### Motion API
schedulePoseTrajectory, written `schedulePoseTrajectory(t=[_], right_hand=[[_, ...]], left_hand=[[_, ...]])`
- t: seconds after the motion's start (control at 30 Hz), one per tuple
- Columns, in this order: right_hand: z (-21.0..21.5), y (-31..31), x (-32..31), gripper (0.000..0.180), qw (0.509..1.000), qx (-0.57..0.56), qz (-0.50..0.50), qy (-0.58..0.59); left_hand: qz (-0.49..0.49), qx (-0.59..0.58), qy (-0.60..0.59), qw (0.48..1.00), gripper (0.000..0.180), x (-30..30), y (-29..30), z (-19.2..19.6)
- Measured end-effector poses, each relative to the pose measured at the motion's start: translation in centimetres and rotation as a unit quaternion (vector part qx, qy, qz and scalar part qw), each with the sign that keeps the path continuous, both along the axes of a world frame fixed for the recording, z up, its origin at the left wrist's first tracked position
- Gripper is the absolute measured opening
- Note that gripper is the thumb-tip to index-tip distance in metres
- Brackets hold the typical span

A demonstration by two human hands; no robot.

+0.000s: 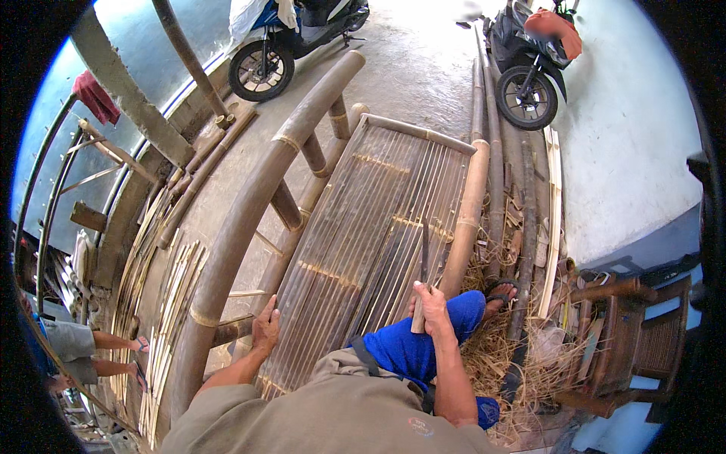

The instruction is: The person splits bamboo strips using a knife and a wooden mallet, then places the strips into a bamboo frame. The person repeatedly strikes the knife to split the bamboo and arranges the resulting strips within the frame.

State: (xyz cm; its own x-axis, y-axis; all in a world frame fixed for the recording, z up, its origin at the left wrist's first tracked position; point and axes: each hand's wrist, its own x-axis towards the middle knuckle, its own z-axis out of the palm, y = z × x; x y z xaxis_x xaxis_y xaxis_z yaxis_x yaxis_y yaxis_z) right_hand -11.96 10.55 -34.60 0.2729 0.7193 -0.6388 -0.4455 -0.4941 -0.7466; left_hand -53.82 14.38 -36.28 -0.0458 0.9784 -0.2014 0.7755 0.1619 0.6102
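I sit on a long bamboo bench (370,204) with a slatted seat and a thick rounded back rail (246,204). My right hand (434,309), above my blue-clad leg, is closed round the pale wooden handle of a knife (425,250). Its narrow dark blade points up and away over the slats. On the seat's left side, my left hand (265,327) rests near the bench's edge, fingers extended and nothing visible in them. Part of that hand's underside is hidden.
Motorbikes stand at the far left (262,69) and far right (529,98). Bamboo poles (495,166) and shavings (484,356) lie along the right. Split strips (170,318) lie on the left floor, near another person's legs (113,342). A wooden chair (643,333) stands at right.
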Motion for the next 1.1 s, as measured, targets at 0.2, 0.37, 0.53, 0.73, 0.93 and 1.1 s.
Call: schedulePoseTrajectory(t=[0.2,0.37,0.53,0.73,0.93,1.1], right_hand=[[-0.2,-0.1,0.1,0.029,1.000,0.003,-0.011,0.006],[-0.2,-0.4,0.3,0.031,1.000,0.007,-0.019,0.006],[-0.4,-0.7,0.3,0.032,1.000,0.015,-0.023,0.007],[-0.6,-0.8,0.4,0.033,0.999,0.006,-0.031,0.006],[-0.6,-0.7,0.3,0.033,1.000,0.011,-0.025,0.005],[-0.9,-0.4,0.1,0.033,1.000,0.004,-0.014,0.007]], left_hand=[[0.018,0.000,0.008,1.000,0.044,-0.9,-1.3,-0.6],[0.010,0.033,-0.002,0.999,0.043,-1.6,-1.5,-0.3],[0.027,0.013,0.007,1.000,0.043,-1.5,-1.4,0.2],[-0.018,0.038,0.084,0.996,0.042,-2.4,-0.5,1.4],[-0.005,-0.030,0.049,0.998,0.045,-3.4,0.5,2.7],[-0.055,-0.015,-0.105,0.993,0.049,-2.3,-0.1,3.8]])
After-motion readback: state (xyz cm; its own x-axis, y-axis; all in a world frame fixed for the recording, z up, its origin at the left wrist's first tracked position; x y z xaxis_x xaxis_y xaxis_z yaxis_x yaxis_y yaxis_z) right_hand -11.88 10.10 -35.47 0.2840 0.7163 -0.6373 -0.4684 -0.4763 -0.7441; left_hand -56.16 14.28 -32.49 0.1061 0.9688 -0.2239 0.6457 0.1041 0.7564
